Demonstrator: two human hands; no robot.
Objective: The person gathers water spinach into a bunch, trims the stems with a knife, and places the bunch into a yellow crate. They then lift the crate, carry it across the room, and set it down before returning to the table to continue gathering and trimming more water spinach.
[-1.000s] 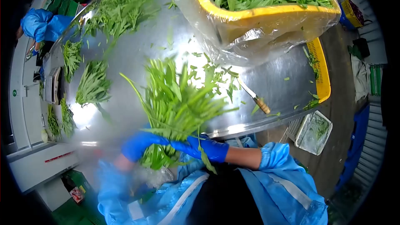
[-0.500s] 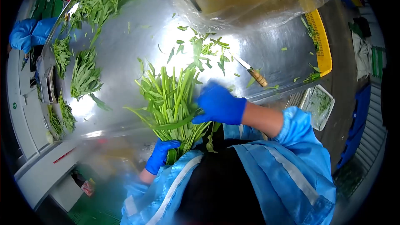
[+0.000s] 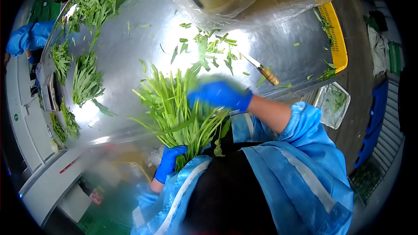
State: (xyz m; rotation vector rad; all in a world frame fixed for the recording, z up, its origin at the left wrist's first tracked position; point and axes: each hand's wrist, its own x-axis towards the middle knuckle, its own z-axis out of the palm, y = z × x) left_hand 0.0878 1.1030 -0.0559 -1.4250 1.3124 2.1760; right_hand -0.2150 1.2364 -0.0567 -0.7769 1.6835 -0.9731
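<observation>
My left hand (image 3: 170, 161), in a blue glove, is wrapped round the lower part of a thick bunch of leafy green stems (image 3: 174, 109), held upright against my front with the cut ends pointing toward the table. My right hand (image 3: 222, 95), gloved in blue too, lies across the upper right of the bunch; motion smears its fingers. Just beyond are cut stem pieces and leaves (image 3: 212, 46) scattered on the metal table (image 3: 135, 61). A knife with a wooden handle (image 3: 268, 75) rests to their right, its blade toward the clippings.
A plastic-lined yellow crate (image 3: 261, 0) stands at the far side. Another yellow crate (image 3: 339, 39) edges the table's right. Bunches of greens (image 3: 87, 78) lie along the left, with a large heap (image 3: 102, 0) behind. A person in blue sleeves (image 3: 30, 37) is at far left.
My right hand has moved left and slightly away from me, from beside the bunch to across its upper stems. Some stems lean out farther right. My left hand keeps its hold.
</observation>
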